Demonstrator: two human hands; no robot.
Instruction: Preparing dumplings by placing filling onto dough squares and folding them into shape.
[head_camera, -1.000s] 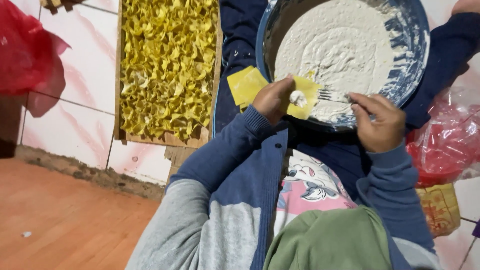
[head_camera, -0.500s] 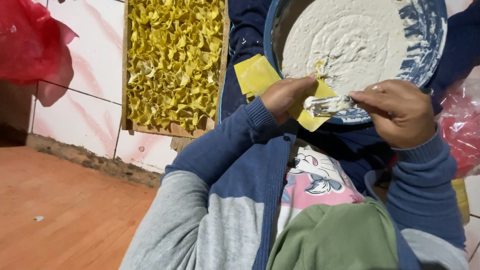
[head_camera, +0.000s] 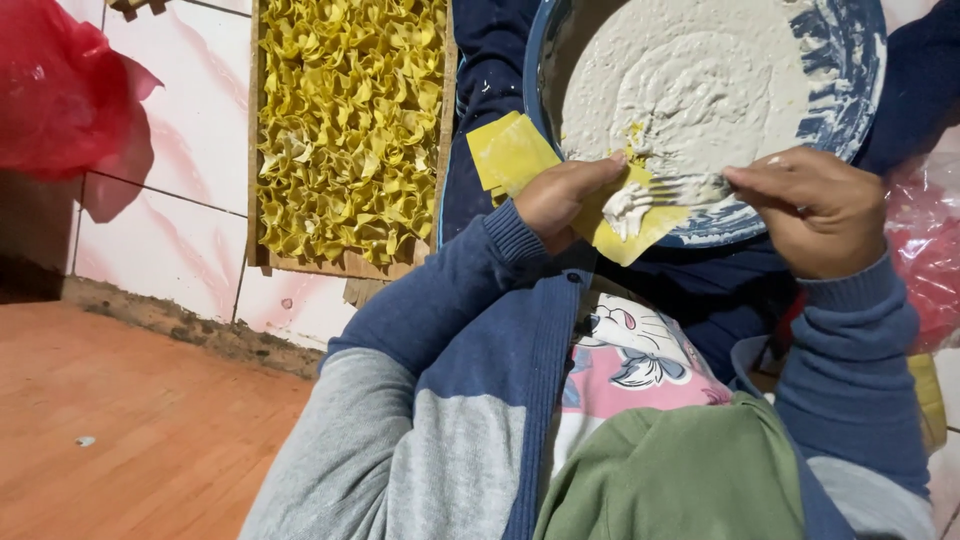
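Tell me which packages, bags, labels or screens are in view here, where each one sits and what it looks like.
No labels, signs or screens show.
Red plastic bag: upper left, over the tiled surface, crumpled, translucent red.
Second red plastic bag: far right, past the right hand, crinkled and glossy.
Yellowish packet: lower right edge, mostly hidden by the sleeve; its kind cannot be told.
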